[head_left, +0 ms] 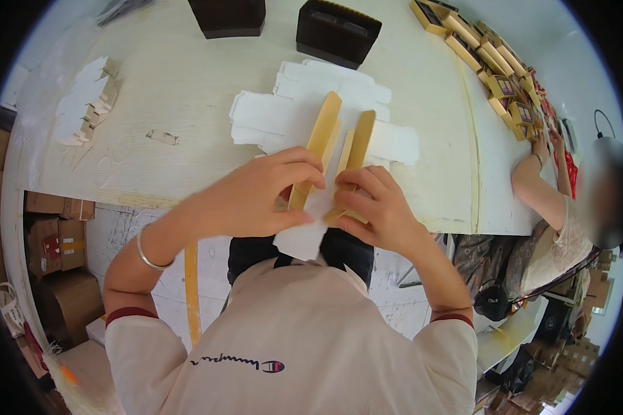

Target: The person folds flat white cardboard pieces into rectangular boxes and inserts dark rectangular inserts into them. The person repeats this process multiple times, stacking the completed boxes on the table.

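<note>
- Clamped in the left hand: near end of the left gold panel, fingers bent over it, thumb lower and toward the body.
- Curled tight on by the right hand: near end of the right gold panel, fingers and thumb drawn in close.
- Held at the middle of the near edge of the desk: both panels side by side, long, narrow, slanting away from the body, gap between. Paler narrow flaps along the inner sides. Cannot tell whether one carton or two.
- Hanging below the hands, past the near edge, over the lap: white flap.
- On the left wrist: pale bracelet.
- Beneath and beyond the gold panels, mid-desk: flat white cartons, loosely overlapping.
- Between these and the left edge: small tape patch.
- Near the left edge: small white boxes, in a row.
- Toward the far edge: dark bin; second dark bin to its right.
- Toward the far right corner: gold boxes, piled at angles.
- By the right edge: co-worker, hands near the gold boxes, contact unclear.
- Under the left end: cardboard boxes.
</note>
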Action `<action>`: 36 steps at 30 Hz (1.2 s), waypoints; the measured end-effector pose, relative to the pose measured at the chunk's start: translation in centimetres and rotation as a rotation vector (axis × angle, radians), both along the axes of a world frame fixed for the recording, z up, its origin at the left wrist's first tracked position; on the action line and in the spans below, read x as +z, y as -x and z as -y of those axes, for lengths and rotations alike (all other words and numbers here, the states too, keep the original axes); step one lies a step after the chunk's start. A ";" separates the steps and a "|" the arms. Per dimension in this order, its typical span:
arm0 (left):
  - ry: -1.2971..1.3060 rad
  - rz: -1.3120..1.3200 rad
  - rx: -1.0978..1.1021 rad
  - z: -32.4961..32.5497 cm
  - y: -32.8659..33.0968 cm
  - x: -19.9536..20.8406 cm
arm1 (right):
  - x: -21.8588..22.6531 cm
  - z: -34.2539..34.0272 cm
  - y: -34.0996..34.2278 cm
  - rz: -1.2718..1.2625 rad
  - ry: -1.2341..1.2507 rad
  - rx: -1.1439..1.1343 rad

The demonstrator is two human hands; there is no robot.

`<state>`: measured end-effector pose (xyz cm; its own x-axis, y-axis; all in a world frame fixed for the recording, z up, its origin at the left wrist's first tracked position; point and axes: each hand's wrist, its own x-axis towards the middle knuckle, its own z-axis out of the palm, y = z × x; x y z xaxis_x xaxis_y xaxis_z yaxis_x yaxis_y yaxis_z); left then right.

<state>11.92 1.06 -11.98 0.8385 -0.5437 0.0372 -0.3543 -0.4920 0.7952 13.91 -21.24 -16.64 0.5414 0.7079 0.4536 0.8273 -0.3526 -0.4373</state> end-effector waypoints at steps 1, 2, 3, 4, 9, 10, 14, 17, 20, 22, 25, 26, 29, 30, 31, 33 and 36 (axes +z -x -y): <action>-0.033 0.037 0.012 0.6 0.6 1.1 | -0.5 0.1 -0.1 -0.050 -0.012 -0.020; -0.036 0.020 -0.024 0.4 0.3 0.7 | -0.7 0.2 -0.2 -0.101 -0.023 -0.041; -0.043 0.003 -0.057 0.1 0.2 0.4 | -0.6 0.0 -0.2 -0.125 -0.044 -0.038; -0.019 -0.068 -0.130 -1.5 -1.2 -1.2 | -0.4 -0.5 -0.2 -0.150 -0.064 -0.030; -0.061 0.084 -0.182 -0.5 -1.6 -2.4 | 0.8 -1.6 0.2 -0.513 -0.083 -0.061; -0.069 0.150 -0.145 -0.1 -1.5 -3.1 | 1.4 -1.4 0.3 -0.600 -0.051 -0.080; -0.048 0.410 -0.142 0.7 -1.2 -4.3 | 2.8 -1.5 0.3 -0.756 0.044 -0.116; 0.005 0.441 -0.126 0.7 -1.0 -4.1 | 3.1 -1.0 0.5 -0.738 0.019 -0.028; 0.051 0.385 -0.030 0.4 -0.2 -5.2 | 3.6 0.4 1.8 -0.302 0.168 0.035; 0.064 0.336 -0.014 0.5 -0.1 -5.4 | 3.0 0.7 3.2 -0.068 0.232 -0.010; 0.042 0.300 -0.062 0.3 -0.5 -5.2 | -0.4 0.6 3.8 0.137 0.095 -0.035; 0.075 0.275 -0.066 0.4 -0.5 -4.8 | -1.5 0.6 3.6 0.174 0.012 -0.043; 0.201 0.107 -0.105 0.3 -0.5 -3.4 | -1.9 -0.9 2.9 -0.064 -0.327 -0.166; 0.210 0.003 -0.147 -0.3 -0.8 -3.2 | -2.0 -1.8 3.1 -0.290 -0.475 -0.245; 0.215 -0.098 -0.182 -1.0 -1.1 -2.9 | -2.0 -2.3 3.2 -0.518 -0.619 -0.322; 0.301 -0.204 -0.064 -0.6 -0.5 -4.3 | -1.5 -2.6 2.9 -0.648 -0.747 -0.283; 0.456 -0.162 0.093 0.9 0.7 -3.8 | -1.4 -2.6 2.9 -0.405 -0.549 -0.311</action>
<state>11.24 0.20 -15.77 0.8974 -0.4251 0.1186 -0.1789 -0.1048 0.9783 10.96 -18.68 -17.99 0.8794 0.2243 0.4200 0.4618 -0.1872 -0.8670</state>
